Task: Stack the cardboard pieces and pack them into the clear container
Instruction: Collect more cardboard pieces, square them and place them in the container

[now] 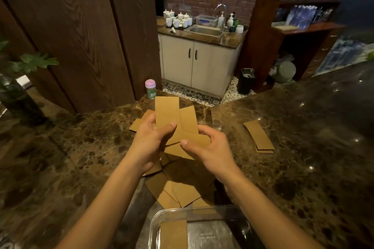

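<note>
Both hands hold a loose bunch of brown cardboard pieces [172, 115] above the marble counter. My left hand [150, 141] grips the bunch from the left, thumb on the front. From the right, my right hand [210, 148] pinches the lower pieces. Under the hands, more cardboard pieces [178, 190] lie scattered on the counter. The clear container [159, 216] sits at the near edge with one stack of cardboard [174, 234] in its left side. A small separate stack [259, 137] lies to the right.
A pink-capped bottle [150, 88] stands at the counter's far edge. A potted plant [18, 79] is at the far left. Beyond the dark marble counter [81, 147] are a sink cabinet [202, 62], a bin [247, 81] and wooden shelves.
</note>
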Motion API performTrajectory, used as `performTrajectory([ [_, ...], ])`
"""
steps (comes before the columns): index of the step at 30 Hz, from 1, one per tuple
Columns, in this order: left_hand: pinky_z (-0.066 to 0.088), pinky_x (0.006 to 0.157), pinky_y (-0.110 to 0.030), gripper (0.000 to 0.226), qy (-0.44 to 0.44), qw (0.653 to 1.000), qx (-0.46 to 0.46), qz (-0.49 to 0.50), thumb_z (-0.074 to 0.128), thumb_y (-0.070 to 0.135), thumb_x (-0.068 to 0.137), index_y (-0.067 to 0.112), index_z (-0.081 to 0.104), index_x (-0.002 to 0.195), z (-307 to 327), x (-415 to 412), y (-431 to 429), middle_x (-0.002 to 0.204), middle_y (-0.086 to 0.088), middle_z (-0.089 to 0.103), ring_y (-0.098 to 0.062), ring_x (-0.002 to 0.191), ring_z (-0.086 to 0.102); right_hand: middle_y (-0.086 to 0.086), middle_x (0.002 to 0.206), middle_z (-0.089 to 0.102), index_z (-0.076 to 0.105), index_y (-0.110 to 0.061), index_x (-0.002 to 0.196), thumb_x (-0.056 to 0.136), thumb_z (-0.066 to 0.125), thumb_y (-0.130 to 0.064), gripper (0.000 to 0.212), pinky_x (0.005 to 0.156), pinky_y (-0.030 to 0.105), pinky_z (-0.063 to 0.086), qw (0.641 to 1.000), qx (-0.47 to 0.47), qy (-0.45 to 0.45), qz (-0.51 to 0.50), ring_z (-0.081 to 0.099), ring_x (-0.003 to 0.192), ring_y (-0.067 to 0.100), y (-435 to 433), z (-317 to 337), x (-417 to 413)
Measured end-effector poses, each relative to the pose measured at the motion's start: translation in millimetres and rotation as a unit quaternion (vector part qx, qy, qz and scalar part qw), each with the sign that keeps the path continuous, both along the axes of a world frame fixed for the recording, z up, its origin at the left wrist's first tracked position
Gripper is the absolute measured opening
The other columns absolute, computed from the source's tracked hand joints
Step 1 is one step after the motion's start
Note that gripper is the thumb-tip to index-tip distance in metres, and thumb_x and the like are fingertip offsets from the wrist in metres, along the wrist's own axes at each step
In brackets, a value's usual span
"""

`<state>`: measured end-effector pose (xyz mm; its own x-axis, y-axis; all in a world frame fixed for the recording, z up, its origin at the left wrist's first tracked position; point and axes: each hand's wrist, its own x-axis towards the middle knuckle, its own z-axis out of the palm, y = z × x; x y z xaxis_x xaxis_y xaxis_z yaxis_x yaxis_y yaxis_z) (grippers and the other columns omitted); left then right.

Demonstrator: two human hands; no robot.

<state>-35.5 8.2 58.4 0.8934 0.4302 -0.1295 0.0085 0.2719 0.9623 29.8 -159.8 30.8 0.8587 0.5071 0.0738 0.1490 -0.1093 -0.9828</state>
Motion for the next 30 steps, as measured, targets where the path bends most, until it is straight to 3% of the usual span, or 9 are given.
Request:
performTrajectory([
  [4, 0.059, 0.087, -0.034, 0.041, -0.015, 0.997, 0.024, -0.070, 0.064, -0.001, 0.095, 0.013, 0.057, 0.134, 1, -1, -9, 0.118, -0.011, 0.076, -0.027, 0.110, 0.072, -0.002, 0.111, 0.080, 0.075, -0.018, 0.120, 0.093, 0.078, -0.016, 0.028, 0.091, 0.037, 0.061, 0.999, 0.037, 0.023, -0.009, 0.076, 0.103, 0.015, -14, 7, -1],
  [8, 0.056, 0.096, -0.043, 0.050, -0.022, 0.992, 0.051, -0.117, 0.067, -0.004, 0.091, 0.020, 0.058, 0.134, 0, 1, -24, 0.122, -0.009, 0.073, -0.031, 0.117, 0.067, 0.001, 0.114, 0.079, 0.072, -0.018, 0.124, 0.096, 0.075, -0.023, 0.029, 0.095, 0.042, 0.060, 0.996, 0.070, 0.055, -0.018, 0.075, 0.107, 0.020, -16, 14, -6],
  [11, 0.058, 0.092, -0.042, 0.052, -0.045, 0.990, 0.060, -0.118, 0.076, 0.005, 0.084, 0.031, 0.065, 0.128, 1, 1, -34, 0.122, -0.005, 0.073, -0.027, 0.115, 0.068, -0.003, 0.111, 0.080, 0.071, -0.023, 0.121, 0.095, 0.075, -0.018, 0.027, 0.091, 0.034, 0.061, 0.993, 0.099, 0.057, -0.041, 0.076, 0.104, 0.014, -18, 17, -8],
  [13, 0.060, 0.083, -0.032, 0.046, -0.053, 0.995, -0.006, -0.086, 0.078, 0.002, 0.082, 0.033, 0.071, 0.116, 1, -1, -43, 0.116, -0.004, 0.076, -0.021, 0.107, 0.072, -0.002, 0.110, 0.079, 0.071, -0.023, 0.119, 0.094, 0.076, -0.022, 0.025, 0.095, 0.036, 0.060, 0.988, 0.127, 0.059, -0.064, 0.075, 0.106, 0.014, -16, 19, -9],
  [17, 0.054, 0.071, -0.029, 0.042, -0.033, 0.982, -0.176, -0.066, 0.078, 0.014, 0.079, 0.009, 0.070, 0.121, -1, -6, -66, 0.113, -0.006, 0.076, -0.014, 0.094, 0.071, 0.001, 0.134, 0.069, 0.061, -0.025, 0.140, 0.069, 0.080, -0.073, 0.087, 0.107, 0.052, 0.053, 0.980, 0.136, 0.059, -0.135, 0.064, 0.128, 0.020, -6, 20, -13],
  [19, 0.050, 0.070, -0.026, 0.046, -0.022, 0.980, -0.189, -0.062, 0.070, 0.025, 0.087, 0.009, 0.067, 0.130, -1, -6, -77, 0.123, -0.003, 0.074, -0.014, 0.096, 0.071, -0.001, 0.142, 0.064, 0.056, -0.033, 0.145, 0.068, 0.072, -0.083, 0.093, 0.108, 0.053, 0.052, 0.983, 0.121, 0.046, -0.132, 0.059, 0.134, 0.019, -3, 17, -15],
  [22, 0.049, 0.079, -0.028, 0.031, -0.020, 0.984, -0.176, -0.035, 0.058, 0.022, 0.099, 0.014, 0.069, 0.127, 3, -8, -84, 0.115, 0.002, 0.078, -0.005, 0.101, 0.073, -0.011, 0.134, 0.066, 0.062, -0.041, 0.138, 0.078, 0.062, -0.080, 0.071, 0.105, 0.048, 0.054, 0.990, 0.051, -0.010, -0.128, 0.061, 0.126, 0.009, -6, 16, -14],
  [27, 0.050, 0.045, -0.017, 0.020, -0.045, 0.989, -0.129, -0.061, 0.061, 0.011, 0.098, 0.000, 0.072, 0.111, 2, -13, -75, 0.076, -0.004, 0.077, -0.005, 0.060, 0.071, -0.011, 0.129, 0.055, 0.062, -0.032, 0.140, 0.081, 0.071, -0.070, 0.071, 0.102, 0.035, 0.054, 0.984, -0.011, -0.033, -0.176, 0.058, 0.118, 0.005, -17, 22, -13],
  [30, 0.063, 0.061, -0.035, 0.021, -0.078, 0.986, -0.126, -0.073, 0.069, 0.009, 0.089, 0.010, 0.075, 0.109, 0, -14, -69, 0.103, -0.017, 0.077, -0.024, 0.087, 0.076, -0.009, 0.129, 0.065, 0.059, -0.033, 0.141, 0.081, 0.081, -0.057, 0.068, 0.077, 0.024, 0.061, 0.991, 0.035, 0.000, -0.128, 0.068, 0.112, 0.006, -22, 27, -9],
])
